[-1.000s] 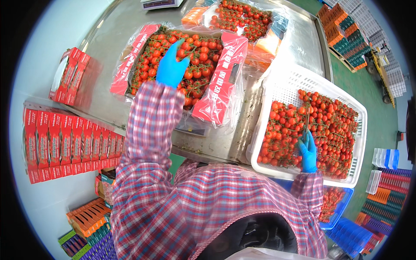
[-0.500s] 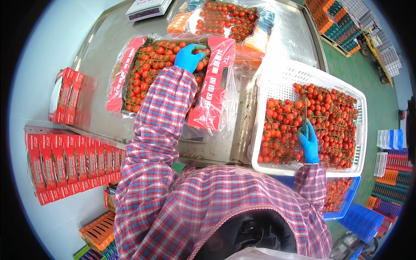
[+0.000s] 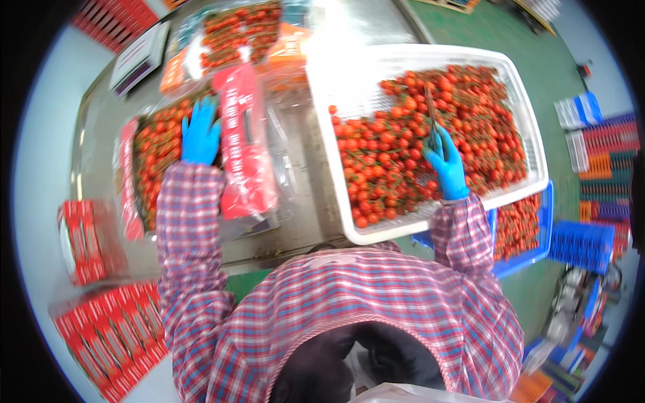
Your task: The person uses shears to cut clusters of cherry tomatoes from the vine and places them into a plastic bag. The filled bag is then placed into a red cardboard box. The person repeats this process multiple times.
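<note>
My left hand (image 3: 200, 134), in a blue glove, lies with fingers outstretched on vine cherry tomatoes (image 3: 154, 151) in a plastic-lined red-and-white box (image 3: 240, 178) on the left. My right hand (image 3: 445, 162), also gloved in blue, grips dark metal scissors (image 3: 431, 111), their blades pointing away from me over more tomato bunches (image 3: 379, 171) in a white perforated crate (image 3: 366, 232). Behind the red box sits an orange and teal carton (image 3: 285, 43) with tomatoes in plastic wrap.
A scale (image 3: 138, 57) stands on the steel table (image 3: 306, 221). Red boxes (image 3: 107, 329) are stacked at left. A blue crate of tomatoes (image 3: 516, 265) sits below the white crate's right side. Coloured crate stacks (image 3: 601, 171) line the right edge; a pallet truck (image 3: 534, 17) stands farther back.
The view has turned, shifting and rotating the table's contents. My left hand's fingers are straighter on the tomatoes. My right hand still holds the scissors over the white crate.
</note>
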Tool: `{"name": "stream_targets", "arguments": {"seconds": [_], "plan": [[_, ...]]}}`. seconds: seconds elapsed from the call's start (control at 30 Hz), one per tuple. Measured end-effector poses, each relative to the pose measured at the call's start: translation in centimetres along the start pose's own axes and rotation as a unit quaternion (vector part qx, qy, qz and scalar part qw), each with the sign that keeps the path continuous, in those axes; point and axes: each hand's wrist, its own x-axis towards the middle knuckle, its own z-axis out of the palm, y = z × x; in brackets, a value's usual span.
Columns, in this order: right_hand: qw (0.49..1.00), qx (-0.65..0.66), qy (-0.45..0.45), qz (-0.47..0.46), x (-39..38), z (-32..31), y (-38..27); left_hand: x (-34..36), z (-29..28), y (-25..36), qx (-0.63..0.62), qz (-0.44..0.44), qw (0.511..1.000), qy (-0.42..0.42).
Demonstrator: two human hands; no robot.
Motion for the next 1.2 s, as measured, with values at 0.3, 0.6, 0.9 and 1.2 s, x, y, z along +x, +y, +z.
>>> {"name": "stream_targets", "arguments": {"seconds": [0.3,0.6,0.9,1.2], "plan": [[0.983,0.056,0.162,-0.070,0.4,-2.9,-2.9,1.4,-3.3,2.3,0.250,-0.040,0.943,-0.217],[0.984,0.086,0.139,-0.071,-0.1,-2.5,-3.5,9.4,3.3,28.4,-0.252,0.228,0.896,-0.285],[0.979,0.159,0.111,-0.058,-0.8,-2.7,-4.0,14.0,13.1,31.3,-0.735,-0.127,0.586,-0.316],[0.983,0.157,0.081,-0.055,-0.9,-2.2,-4.5,7.9,2.3,30.1,-0.938,-0.092,0.167,-0.289]]}}
